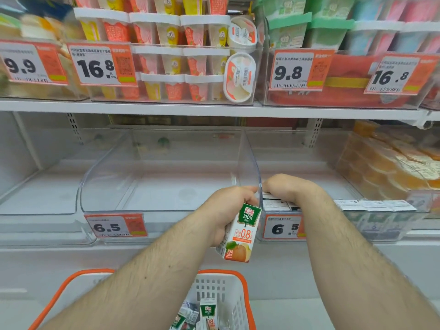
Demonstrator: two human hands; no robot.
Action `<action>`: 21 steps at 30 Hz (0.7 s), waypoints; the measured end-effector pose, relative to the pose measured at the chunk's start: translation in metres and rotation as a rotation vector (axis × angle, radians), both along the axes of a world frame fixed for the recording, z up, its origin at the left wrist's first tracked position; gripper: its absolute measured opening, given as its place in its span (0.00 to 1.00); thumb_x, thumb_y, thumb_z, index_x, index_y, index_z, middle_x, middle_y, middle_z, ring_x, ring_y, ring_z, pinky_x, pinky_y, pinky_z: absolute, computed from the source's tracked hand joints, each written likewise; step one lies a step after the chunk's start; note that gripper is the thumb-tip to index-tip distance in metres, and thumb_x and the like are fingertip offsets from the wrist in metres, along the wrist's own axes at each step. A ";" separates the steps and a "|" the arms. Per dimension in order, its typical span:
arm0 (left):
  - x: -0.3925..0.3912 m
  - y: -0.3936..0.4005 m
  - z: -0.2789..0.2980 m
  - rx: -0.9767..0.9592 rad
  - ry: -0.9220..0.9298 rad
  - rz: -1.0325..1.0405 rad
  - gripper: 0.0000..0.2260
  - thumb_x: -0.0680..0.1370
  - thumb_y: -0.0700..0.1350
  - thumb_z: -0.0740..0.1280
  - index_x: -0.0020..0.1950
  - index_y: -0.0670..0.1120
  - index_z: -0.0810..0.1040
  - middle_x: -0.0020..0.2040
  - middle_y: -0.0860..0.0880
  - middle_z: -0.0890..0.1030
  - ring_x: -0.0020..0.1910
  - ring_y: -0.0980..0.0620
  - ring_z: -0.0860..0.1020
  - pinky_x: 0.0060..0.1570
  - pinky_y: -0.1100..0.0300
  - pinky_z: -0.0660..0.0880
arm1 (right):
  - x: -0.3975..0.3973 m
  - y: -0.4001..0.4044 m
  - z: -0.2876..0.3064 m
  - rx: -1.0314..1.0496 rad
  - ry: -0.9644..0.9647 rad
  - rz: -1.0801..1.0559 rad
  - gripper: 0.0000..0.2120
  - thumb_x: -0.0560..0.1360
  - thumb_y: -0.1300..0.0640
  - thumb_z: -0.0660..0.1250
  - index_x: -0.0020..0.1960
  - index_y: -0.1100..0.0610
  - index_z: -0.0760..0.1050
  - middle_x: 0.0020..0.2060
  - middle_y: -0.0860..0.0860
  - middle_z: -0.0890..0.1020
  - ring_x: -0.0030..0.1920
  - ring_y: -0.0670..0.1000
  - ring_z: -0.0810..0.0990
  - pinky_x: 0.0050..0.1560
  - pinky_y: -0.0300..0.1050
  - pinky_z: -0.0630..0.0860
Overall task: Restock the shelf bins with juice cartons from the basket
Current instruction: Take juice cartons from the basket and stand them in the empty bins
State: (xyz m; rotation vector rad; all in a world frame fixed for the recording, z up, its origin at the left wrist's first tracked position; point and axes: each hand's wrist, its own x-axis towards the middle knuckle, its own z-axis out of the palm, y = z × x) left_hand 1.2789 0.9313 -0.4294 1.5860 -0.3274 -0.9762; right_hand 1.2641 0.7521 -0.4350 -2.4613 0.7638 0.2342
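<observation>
The left hand (226, 210) has its grip clamped round a small white juice carton with a green top panel and an apple picture (240, 234), held tilted just in front of the lower shelf edge, with its top at the front corner of the wide clear plastic bin (100, 177) that sits at 12 o'clock from the hand. The right hand (285, 189), at 3 o'clock from the left and just beside it, reaches over the front lip of the neighbouring clear plastic bin on the right (333, 167) with its fingers curled downward onto the tops of a row of white cartons (371, 206) there; whether that grip pinches one cannot be told. An orange and white price tag reading 6.5 (116, 225) hangs on the wide bin's front, at 9 o'clock from the held carton. At 6 o'clock, below both forearms, a white plastic basket with an orange rim (240, 294) holds more green-topped cartons (207, 313), lying jumbled
</observation>
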 end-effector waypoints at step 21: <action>0.004 0.043 0.007 -0.286 0.108 0.236 0.12 0.74 0.46 0.70 0.56 0.43 0.79 0.35 0.45 0.82 0.38 0.45 0.81 0.47 0.51 0.77 | -0.022 0.033 0.027 -0.089 -0.968 -0.291 0.08 0.73 0.60 0.62 0.42 0.53 0.79 0.35 0.47 0.80 0.38 0.45 0.76 0.40 0.39 0.70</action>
